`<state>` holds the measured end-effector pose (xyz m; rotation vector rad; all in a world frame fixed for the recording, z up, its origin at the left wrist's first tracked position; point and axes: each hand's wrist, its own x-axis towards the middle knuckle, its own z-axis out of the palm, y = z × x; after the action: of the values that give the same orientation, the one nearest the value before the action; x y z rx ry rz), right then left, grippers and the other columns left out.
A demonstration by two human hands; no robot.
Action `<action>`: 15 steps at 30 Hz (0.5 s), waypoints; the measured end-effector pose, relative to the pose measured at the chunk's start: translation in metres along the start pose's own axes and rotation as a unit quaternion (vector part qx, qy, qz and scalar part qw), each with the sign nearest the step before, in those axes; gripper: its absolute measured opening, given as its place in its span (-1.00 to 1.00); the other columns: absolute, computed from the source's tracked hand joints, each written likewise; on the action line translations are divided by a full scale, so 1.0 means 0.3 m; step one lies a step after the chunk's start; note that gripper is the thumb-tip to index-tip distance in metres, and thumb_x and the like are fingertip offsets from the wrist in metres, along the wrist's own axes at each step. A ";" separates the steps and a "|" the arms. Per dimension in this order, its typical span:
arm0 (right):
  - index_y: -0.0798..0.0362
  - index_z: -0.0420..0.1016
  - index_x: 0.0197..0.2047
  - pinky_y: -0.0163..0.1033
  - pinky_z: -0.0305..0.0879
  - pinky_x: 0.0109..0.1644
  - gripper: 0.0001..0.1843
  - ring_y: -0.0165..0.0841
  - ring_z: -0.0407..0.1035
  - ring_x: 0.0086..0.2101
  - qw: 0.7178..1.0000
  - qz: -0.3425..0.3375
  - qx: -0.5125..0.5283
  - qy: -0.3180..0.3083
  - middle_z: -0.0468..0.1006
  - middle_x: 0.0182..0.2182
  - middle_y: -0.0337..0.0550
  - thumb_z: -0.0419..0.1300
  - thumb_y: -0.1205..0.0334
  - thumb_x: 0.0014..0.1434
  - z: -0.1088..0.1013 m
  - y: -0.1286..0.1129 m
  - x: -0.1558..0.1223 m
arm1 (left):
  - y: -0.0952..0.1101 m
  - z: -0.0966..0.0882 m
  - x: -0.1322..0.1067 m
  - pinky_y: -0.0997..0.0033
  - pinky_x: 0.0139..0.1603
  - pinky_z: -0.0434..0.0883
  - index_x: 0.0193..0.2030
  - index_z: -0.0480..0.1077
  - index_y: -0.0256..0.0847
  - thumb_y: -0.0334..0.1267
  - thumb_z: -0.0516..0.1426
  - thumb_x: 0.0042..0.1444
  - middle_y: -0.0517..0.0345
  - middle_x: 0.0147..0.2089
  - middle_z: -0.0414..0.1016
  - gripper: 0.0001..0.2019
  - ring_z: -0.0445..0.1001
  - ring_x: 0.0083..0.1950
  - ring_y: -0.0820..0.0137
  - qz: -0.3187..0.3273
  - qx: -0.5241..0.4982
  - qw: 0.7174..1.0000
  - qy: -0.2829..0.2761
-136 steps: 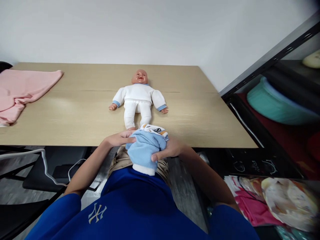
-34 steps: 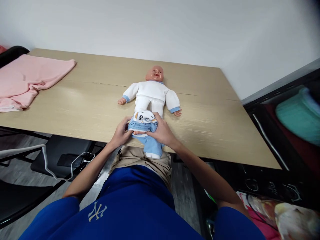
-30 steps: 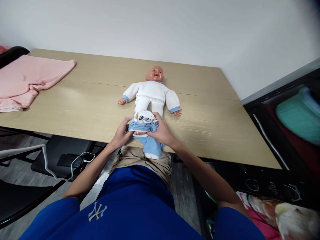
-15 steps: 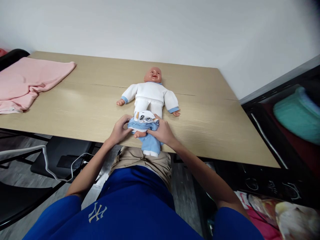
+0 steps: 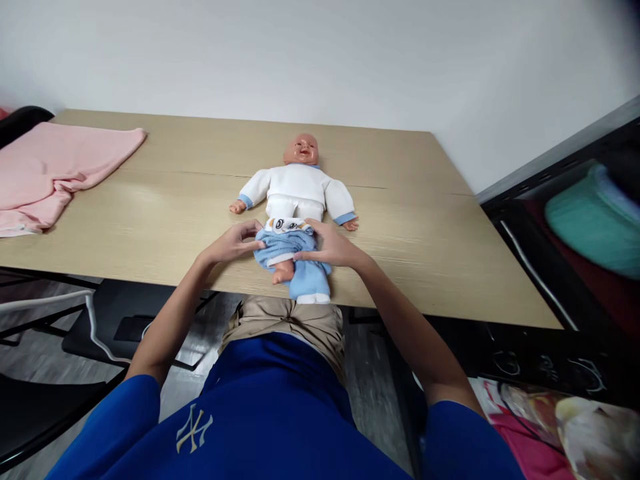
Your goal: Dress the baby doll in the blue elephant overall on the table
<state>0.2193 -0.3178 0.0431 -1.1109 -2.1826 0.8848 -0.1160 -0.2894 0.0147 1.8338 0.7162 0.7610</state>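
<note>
A baby doll (image 5: pixel 297 184) in a white top with blue cuffs lies on its back, head away from me. Light blue doll pants (image 5: pixel 286 245) with a white, eye-patterned section are bunched around its lower legs. One bare foot (image 5: pixel 283 272) pokes out of the leg on the left; the other foot is hidden, and that pant leg (image 5: pixel 309 280) lies toward the table edge. My left hand (image 5: pixel 237 243) pinches the left side of the pants. On the other side, my right hand (image 5: pixel 330 244) grips the fabric, thumb over the front.
The wooden table (image 5: pixel 425 220) meets a white wall at the back. A pink cloth (image 5: pixel 65 163) lies at its left end. Black chairs (image 5: pixel 115 320) and a white cable (image 5: pixel 93 327) are below left. A teal container (image 5: pixel 595 220) sits on the dark shelving at right.
The pants have slid up the doll's leg, and more of the bare foot shows. Both hands have moved slightly up with the fabric. The empty pant leg has shifted onto the table.
</note>
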 end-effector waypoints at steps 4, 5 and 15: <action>-0.05 0.65 0.31 0.20 0.62 0.40 -0.31 0.05 0.66 0.25 0.993 0.017 0.116 0.008 0.78 0.24 0.04 0.47 -0.36 0.36 -0.017 0.062 -0.049 | 0.007 0.016 -0.001 0.20 -0.07 0.64 0.04 0.57 -0.12 0.31 0.27 0.52 0.03 -0.09 0.62 -0.52 0.61 -0.11 0.23 -0.010 0.006 1.000 0.024; -0.07 0.63 0.35 0.19 0.64 0.39 -0.26 0.04 0.67 0.26 0.987 0.026 0.158 0.002 0.78 0.24 0.04 0.46 -0.40 0.36 -0.015 0.083 -0.057 | 0.005 0.018 0.001 0.18 -0.03 0.65 0.05 0.58 -0.12 0.33 0.26 0.53 0.02 -0.08 0.62 -0.50 0.61 -0.08 0.22 -0.007 0.010 0.999 0.033; -0.11 0.64 0.41 0.25 0.53 0.55 -0.16 0.03 0.61 0.38 0.958 0.040 0.285 0.008 0.78 0.29 0.02 0.45 -0.51 0.33 0.006 0.161 -0.090 | 0.115 0.027 0.087 0.00 0.37 0.47 0.21 0.54 -0.11 0.25 0.38 0.42 -0.08 0.25 0.64 -0.49 0.48 0.26 0.06 0.042 0.209 0.971 0.108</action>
<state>0.2558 -0.3193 0.0014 -0.9081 -1.7026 1.4186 -0.0886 -0.2860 0.0490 2.1906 1.0040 0.9269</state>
